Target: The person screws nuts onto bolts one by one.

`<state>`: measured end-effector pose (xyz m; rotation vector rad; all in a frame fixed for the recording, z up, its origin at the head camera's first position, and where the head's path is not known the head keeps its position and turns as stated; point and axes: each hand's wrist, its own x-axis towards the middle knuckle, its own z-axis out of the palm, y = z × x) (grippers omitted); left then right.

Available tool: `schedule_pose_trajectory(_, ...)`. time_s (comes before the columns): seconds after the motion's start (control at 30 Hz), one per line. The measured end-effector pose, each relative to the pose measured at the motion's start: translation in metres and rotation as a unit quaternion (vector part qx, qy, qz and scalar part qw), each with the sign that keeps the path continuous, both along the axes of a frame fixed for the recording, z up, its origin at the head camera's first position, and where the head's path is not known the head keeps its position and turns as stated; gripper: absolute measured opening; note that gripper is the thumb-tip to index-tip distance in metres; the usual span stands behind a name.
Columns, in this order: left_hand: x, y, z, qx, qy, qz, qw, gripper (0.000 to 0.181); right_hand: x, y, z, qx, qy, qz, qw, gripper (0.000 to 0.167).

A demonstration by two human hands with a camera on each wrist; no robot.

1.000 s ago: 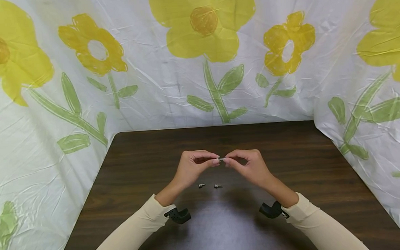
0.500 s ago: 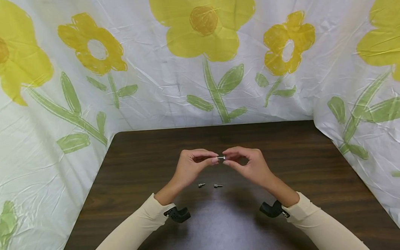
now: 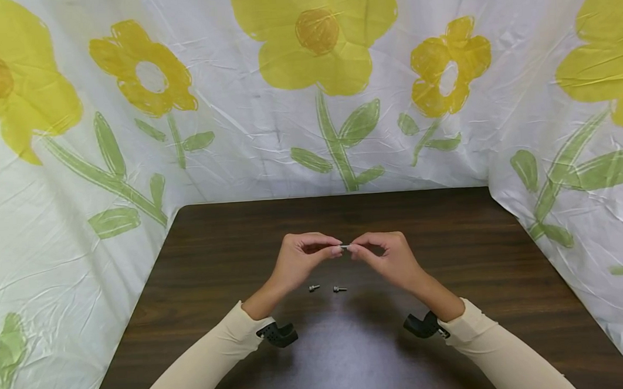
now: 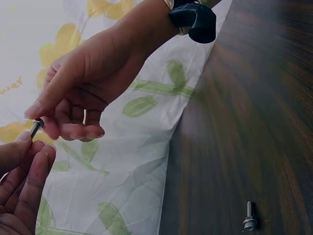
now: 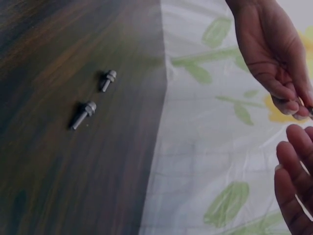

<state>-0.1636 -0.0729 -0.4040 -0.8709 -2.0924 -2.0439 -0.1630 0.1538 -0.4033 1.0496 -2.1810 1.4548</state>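
Above the table, both hands meet at a small metal bolt (image 3: 345,247). The left hand (image 3: 301,258) pinches its shank end between thumb and fingers. From the other side, the thumb and forefinger of the right hand (image 3: 390,258) pinch the head end. The left wrist view shows the bolt's shank (image 4: 35,129) between the two sets of fingertips, which hide much of it. Two more bolts lie on the tabletop nearer the body, a left one (image 3: 314,288) and a right one (image 3: 340,289). Close up, each bolt (image 5: 86,114) has a thick collar at the head.
The dark wood-grain table (image 3: 214,252) carries these few parts. A white cloth (image 3: 225,164) with yellow flowers hangs around its back and sides. Black wrist cameras sit on the left cuff (image 3: 277,334) and right cuff (image 3: 423,325).
Half a second ago the right fingers were spread apart around the bolt's head; now they pinch it again, as one second ago. The left hand and the loose bolts have stayed put.
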Motion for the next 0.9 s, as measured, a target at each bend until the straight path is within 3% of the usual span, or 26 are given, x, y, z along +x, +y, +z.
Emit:
schedule_pose_trajectory(0.17, -0.0005, -0.0002, 0.0005, 0.002, -0.001, -0.001, 1.0, 0.01, 0.0011, -0.0004, 0.0018, 0.003, -0.01, -0.022, 0.9997, 0.015)
schedule_pose_trajectory(0.33, -0.001, -0.0008, 0.0004, 0.004, -0.001, -0.008, 1.0, 0.012, -0.0023, 0.0042, -0.002, -0.006, 0.017, -0.011, 0.9998, 0.029)
schedule_pose_trajectory(0.5, -0.0016, -0.0014, -0.0002, 0.009, 0.001, -0.013, 0.9999, 0.013, -0.0029, 0.0034, -0.0007, -0.01, 0.036, 0.0, 0.9993, 0.02)
schedule_pose_trajectory(0.73, -0.0015, -0.0013, 0.0, 0.008, 0.008, -0.009, 0.9999, 0.011, -0.0032, 0.0022, -0.001, 0.001, 0.018, 0.01, 0.9998, 0.013)
schedule_pose_trajectory(0.9, -0.0007, -0.0012, -0.0002, 0.007, 0.005, -0.005, 0.9999, 0.011, -0.0023, -0.0002, 0.0006, 0.006, 0.0, 0.001, 1.0, 0.018)
